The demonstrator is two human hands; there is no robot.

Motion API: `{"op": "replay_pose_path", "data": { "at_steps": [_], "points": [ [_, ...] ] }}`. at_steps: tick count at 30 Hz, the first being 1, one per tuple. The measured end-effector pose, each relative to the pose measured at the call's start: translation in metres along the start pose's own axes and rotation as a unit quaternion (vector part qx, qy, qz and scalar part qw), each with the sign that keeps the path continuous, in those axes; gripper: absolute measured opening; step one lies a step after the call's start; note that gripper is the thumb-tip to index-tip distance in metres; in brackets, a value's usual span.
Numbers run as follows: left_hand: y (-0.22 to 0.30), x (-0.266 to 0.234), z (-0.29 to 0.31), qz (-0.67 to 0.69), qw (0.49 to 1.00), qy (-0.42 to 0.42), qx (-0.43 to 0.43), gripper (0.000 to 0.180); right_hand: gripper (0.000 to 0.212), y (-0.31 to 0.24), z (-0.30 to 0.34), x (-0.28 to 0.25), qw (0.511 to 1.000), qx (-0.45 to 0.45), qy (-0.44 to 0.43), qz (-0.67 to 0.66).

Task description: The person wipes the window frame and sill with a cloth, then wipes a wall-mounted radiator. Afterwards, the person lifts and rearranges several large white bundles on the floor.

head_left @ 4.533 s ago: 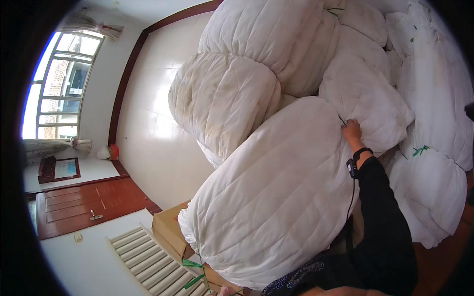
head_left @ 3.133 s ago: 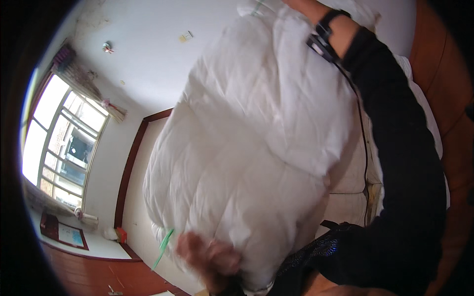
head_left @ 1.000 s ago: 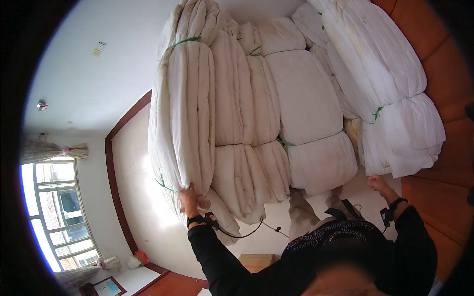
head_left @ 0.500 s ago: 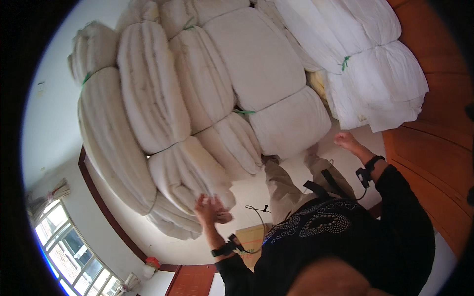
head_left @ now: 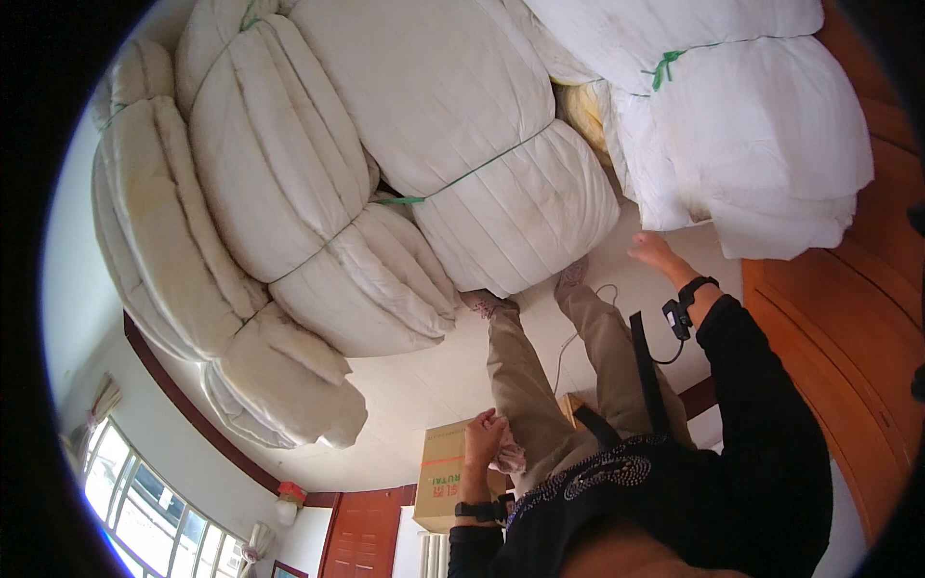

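My left hand (head_left: 480, 440) is closed near my left thigh, with a crumpled pale pink cloth (head_left: 509, 453) bunched in it. Out to the right, my right hand (head_left: 652, 250) hangs with its fingers curled in and nothing visible in them. It is nearest to a white folded quilt bundle (head_left: 771, 125) tied with green string, but apart from it. Several more off-white bundles of thick wadding stand in front of me, among them a large one (head_left: 511, 212) by my feet and a slimmer one (head_left: 279, 366) at the left. Each hand has a black band on its wrist.
Orange-brown wooden cabinets (head_left: 819, 308) run along the right. A cardboard box (head_left: 440, 472) stands near my left arm, with a red-brown door (head_left: 361, 535) beside it. A window (head_left: 145, 501) is at the lower left. A thin pale cord (head_left: 568, 342) lies by my legs.
My view has shifted, so the bundles sit further left and look larger. My left hand has come away from the bundles toward my thigh with the cloth. My right hand stays curled.
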State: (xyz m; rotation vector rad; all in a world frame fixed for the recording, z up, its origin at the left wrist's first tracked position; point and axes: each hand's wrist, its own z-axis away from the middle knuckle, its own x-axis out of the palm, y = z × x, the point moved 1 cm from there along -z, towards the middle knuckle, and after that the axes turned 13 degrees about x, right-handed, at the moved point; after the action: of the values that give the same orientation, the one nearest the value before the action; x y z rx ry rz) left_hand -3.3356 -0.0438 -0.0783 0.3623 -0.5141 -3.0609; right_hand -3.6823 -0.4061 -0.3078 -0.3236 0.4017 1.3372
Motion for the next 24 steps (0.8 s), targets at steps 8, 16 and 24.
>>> {"op": "replay_pose_path", "data": {
  "at_steps": [8, 16, 24],
  "points": [
    [-0.026, 0.008, -0.222, -0.208, 0.975, 0.042, 0.063, 0.057, 0.072, -0.008, -0.139, 0.068, 0.995, 0.066, 0.056, -0.051],
    [0.118, -0.018, -0.401, -0.293, 0.842, 0.179, 0.417, 0.041, 0.095, 0.012, -0.249, 0.071, 0.985, 0.107, 0.104, -0.090],
    [0.078, -0.017, -0.417, -0.124, 0.952, 0.228, 0.160, 0.065, 0.098, 0.031, -0.297, 0.084, 0.978, 0.083, 0.039, -0.188]
  ]
}}
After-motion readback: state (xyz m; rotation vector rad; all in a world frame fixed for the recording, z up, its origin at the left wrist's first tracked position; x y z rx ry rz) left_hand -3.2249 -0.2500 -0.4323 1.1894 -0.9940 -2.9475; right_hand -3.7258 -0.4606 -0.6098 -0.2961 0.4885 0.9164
